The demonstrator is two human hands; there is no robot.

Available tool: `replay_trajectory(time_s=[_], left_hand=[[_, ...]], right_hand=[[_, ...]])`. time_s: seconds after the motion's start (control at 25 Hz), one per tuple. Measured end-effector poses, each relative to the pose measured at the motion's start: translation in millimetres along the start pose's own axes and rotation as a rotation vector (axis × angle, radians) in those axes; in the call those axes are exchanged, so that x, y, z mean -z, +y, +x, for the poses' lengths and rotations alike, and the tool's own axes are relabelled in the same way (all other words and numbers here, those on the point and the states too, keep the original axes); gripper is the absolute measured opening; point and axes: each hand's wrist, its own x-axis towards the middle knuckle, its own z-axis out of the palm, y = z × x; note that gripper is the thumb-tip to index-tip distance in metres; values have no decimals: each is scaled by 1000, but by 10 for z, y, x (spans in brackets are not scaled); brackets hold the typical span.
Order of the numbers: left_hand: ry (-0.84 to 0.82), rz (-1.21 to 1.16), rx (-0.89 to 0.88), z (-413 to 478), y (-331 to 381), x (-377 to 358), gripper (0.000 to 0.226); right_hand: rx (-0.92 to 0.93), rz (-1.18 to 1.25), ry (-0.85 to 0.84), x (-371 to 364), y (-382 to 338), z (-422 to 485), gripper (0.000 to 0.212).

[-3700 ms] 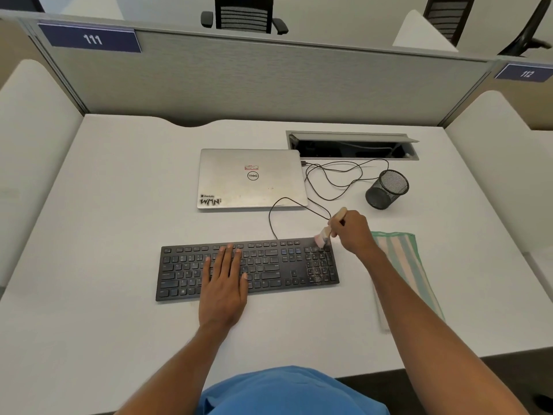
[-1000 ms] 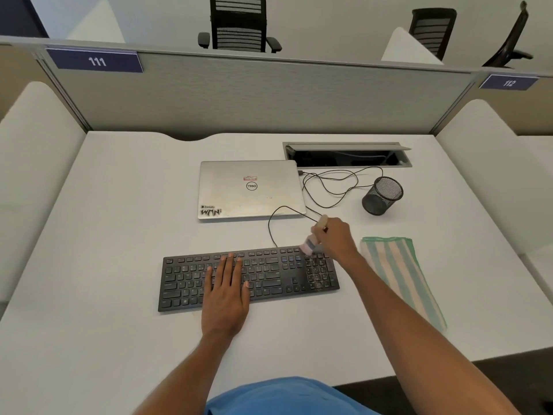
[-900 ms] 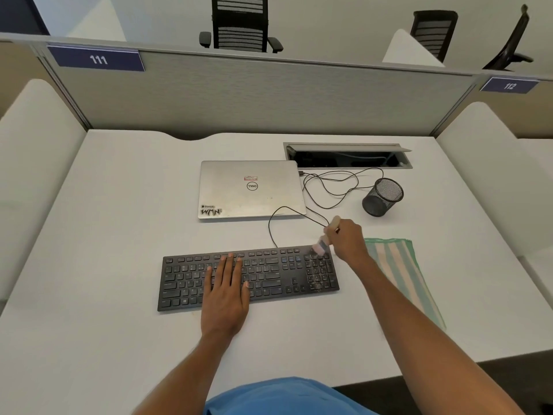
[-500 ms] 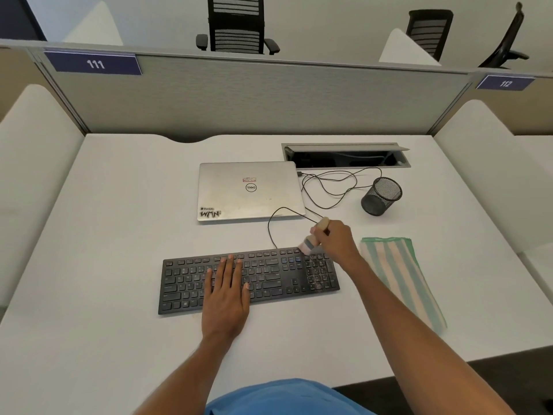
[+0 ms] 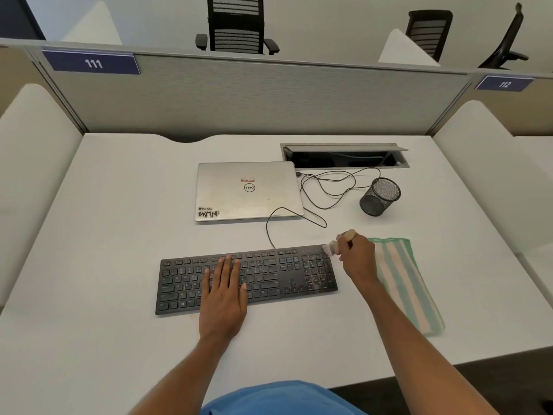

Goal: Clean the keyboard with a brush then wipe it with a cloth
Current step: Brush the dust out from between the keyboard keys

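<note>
Keyboard (image 5: 278, 274), black, full-size and wired, lies flat on the white desk (image 5: 119, 235), nearer the person than a closed laptop (image 5: 248, 190). The left hand (image 5: 223, 290) rests flat on its middle keys with fingers straight, probably to pin it against the strokes. The right hand (image 5: 357, 259) pinches a small brush (image 5: 333, 246), bristles touching the back right corner above the number pad, where pale specks dot the keys. A striped cloth (image 5: 404, 280) lies just right of the keyboard, handy for wiping.
</note>
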Motion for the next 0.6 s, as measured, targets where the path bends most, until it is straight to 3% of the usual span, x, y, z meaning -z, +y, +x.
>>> replay_trajectory(time_s=[0.2, 0.44, 0.6], left_hand=[[7, -6, -1, -14, 4, -8, 62], [2, -1, -2, -9, 8, 3, 63], [12, -12, -1, -6, 12, -2, 62]], right_hand=[[-10, -183, -60, 104, 34, 120, 32], [-2, -119, -53, 4, 34, 70, 33], [-47, -295, -147, 88, 126, 94, 31]])
